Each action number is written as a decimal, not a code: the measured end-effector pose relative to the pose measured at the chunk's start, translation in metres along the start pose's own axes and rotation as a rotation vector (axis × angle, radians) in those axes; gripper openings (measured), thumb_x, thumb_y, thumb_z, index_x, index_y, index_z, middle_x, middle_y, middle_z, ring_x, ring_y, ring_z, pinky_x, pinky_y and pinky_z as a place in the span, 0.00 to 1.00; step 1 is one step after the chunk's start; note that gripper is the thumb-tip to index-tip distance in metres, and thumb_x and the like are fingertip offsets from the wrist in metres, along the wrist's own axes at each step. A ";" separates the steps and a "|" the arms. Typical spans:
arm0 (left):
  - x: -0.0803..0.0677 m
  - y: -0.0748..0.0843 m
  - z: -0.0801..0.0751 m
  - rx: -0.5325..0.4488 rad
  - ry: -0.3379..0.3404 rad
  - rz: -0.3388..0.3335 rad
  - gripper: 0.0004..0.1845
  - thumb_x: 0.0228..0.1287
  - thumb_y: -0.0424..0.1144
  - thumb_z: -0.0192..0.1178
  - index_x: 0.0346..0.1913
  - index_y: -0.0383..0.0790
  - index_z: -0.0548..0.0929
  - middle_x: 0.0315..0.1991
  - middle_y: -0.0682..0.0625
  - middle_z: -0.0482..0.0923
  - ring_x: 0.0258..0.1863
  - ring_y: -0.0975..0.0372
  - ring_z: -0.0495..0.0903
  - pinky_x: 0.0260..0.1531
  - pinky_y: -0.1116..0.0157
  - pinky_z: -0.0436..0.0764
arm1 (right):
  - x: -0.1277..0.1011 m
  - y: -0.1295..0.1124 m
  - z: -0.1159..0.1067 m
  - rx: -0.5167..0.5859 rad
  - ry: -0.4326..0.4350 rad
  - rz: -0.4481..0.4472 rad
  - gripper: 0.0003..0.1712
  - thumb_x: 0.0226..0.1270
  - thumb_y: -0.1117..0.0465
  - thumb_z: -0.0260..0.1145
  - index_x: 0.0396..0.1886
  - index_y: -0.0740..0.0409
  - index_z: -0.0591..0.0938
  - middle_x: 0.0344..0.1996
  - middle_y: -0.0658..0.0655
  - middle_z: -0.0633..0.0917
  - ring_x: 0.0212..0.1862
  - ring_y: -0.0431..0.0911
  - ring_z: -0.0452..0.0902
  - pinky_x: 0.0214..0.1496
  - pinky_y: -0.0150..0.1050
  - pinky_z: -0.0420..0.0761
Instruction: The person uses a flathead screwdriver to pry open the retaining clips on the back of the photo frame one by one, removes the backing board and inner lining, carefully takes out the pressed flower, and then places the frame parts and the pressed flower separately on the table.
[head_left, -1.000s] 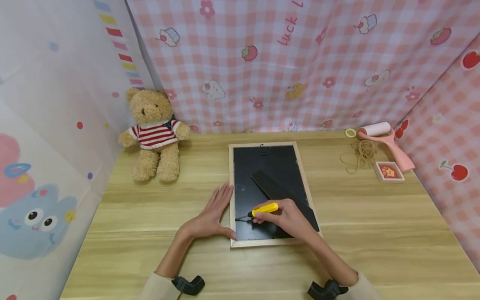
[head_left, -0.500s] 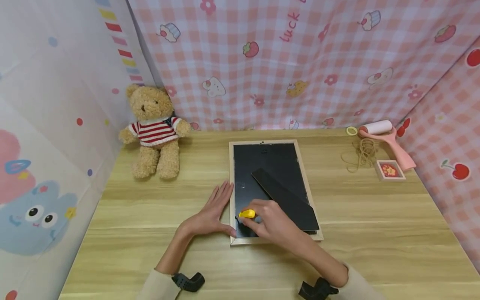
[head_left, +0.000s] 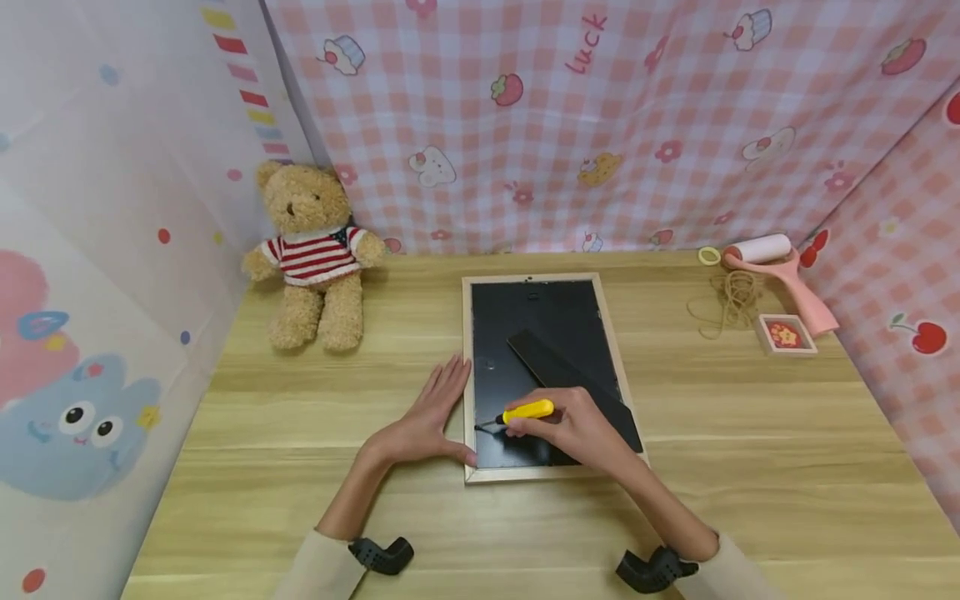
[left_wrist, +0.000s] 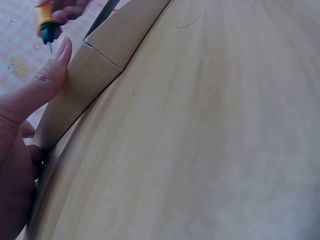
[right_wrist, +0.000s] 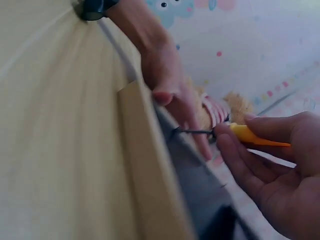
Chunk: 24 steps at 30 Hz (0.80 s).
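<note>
A picture frame (head_left: 467, 367) with a light wood rim lies face down on the table, its black backing board (head_left: 536, 325) up and a black stand flap (head_left: 577, 387) lying across it. My right hand (head_left: 573, 433) pinches a small yellow-handled screwdriver (head_left: 527, 411), its dark tip at the frame's left inner edge near the front corner. My left hand (head_left: 423, 421) lies flat against the frame's left side, thumb on the rim (left_wrist: 87, 70). The right wrist view shows the screwdriver (right_wrist: 250, 135) pointing toward the left hand (right_wrist: 175, 100).
A teddy bear (head_left: 311, 254) in a striped sweater sits at the back left. At the back right lie a pink lint roller (head_left: 772, 267), a tangle of brown string (head_left: 731, 296), a yellow tape ring (head_left: 708, 255) and a small framed picture (head_left: 786, 334). Fabric walls enclose the table (head_left: 300, 500).
My right hand rolled over the screwdriver, hiding most of its handle, then turned back so the handle shows again. The left hand and the frame have stayed put.
</note>
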<state>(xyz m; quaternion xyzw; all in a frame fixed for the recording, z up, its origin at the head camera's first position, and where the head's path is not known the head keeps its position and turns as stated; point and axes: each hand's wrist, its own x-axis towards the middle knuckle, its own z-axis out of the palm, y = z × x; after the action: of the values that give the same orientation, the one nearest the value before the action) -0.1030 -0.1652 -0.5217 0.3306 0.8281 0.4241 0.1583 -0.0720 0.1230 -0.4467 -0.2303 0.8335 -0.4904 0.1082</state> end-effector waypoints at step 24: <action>0.000 -0.009 0.006 0.009 0.016 0.001 0.84 0.48 0.84 0.67 0.90 0.35 0.35 0.91 0.36 0.26 0.90 0.46 0.25 0.84 0.67 0.21 | 0.021 -0.037 0.022 -0.335 -0.035 -0.303 0.06 0.74 0.66 0.75 0.41 0.66 0.92 0.33 0.57 0.91 0.33 0.42 0.89 0.36 0.35 0.91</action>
<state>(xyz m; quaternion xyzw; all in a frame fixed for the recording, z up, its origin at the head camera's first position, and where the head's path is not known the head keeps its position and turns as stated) -0.1037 -0.1653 -0.5327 0.3282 0.8310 0.4233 0.1499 -0.0713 0.0803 -0.4250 -0.3761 0.8572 -0.3518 0.0083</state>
